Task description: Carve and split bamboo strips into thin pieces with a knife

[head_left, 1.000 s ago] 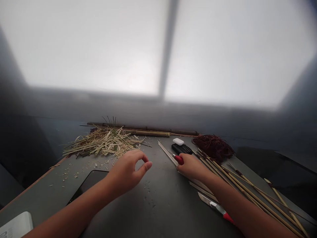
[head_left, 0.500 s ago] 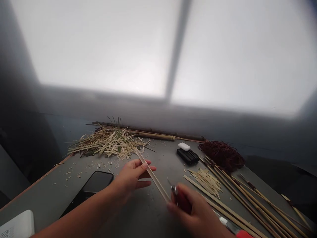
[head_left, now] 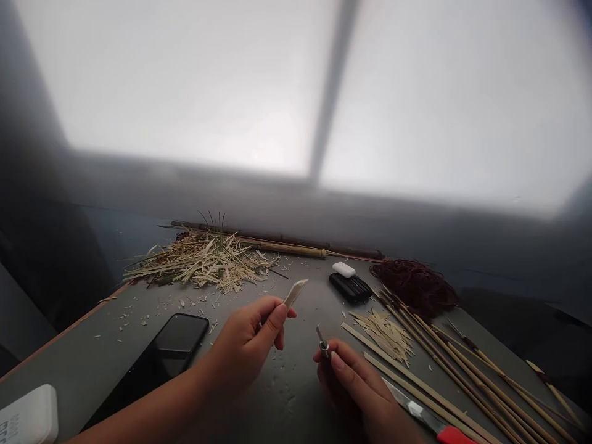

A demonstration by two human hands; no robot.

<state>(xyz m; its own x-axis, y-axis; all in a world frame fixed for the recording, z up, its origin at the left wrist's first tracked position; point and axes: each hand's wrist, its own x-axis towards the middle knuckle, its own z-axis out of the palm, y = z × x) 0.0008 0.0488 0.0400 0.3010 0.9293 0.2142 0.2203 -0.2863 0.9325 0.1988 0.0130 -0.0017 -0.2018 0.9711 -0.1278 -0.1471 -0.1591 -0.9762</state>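
Observation:
My left hand (head_left: 252, 339) is closed around a pale bamboo strip (head_left: 295, 292), thumb on top. The strip's cut end sticks up past the fingers and tilts to the right; its other end is hidden by the hand. To the right, my right hand (head_left: 363, 385) grips a small carving knife (head_left: 324, 347) with a metal collar. The thin blade points up and away, apart from the strip, and most of the handle is covered by the fingers. Flat pale slivers (head_left: 383, 336) lie just beyond this hand, beside long bamboo strips (head_left: 416, 388).
A heap of shavings (head_left: 203, 262) lies at the back left, before bamboo poles (head_left: 296, 248). A phone (head_left: 178, 342) and white box (head_left: 30, 413) lie left. At right are a black case (head_left: 350, 288), dark cord (head_left: 414, 287), thin canes (head_left: 462, 364) and a red-handled tool (head_left: 453, 435).
The bamboo strip has swung from pointing away left to pointing right, and less of it shows. The right hand has moved slightly down, with the knife now apart from the strip.

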